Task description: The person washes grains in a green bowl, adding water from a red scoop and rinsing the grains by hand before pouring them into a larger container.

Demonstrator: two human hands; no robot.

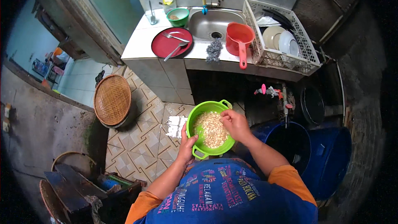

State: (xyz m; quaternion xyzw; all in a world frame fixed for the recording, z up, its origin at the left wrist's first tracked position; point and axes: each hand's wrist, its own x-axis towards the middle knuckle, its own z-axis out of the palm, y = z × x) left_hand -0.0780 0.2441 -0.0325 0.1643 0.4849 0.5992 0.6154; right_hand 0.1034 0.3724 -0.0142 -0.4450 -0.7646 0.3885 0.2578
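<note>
The left hand [187, 146] clamps its fingers on the green bowl [206, 107] — likely steadying it. The right hand [236, 126] bunches its fingers together over pale pieces [212, 131].

White counter [136, 43] — red plate [167, 46], scourer [214, 50]

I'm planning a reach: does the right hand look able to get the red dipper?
Probably yes, perhaps leaning forward: the handle of the red dipper overhangs the counter, nothing visible blocks the right hand, and the left hand holds the green bowl.
</note>
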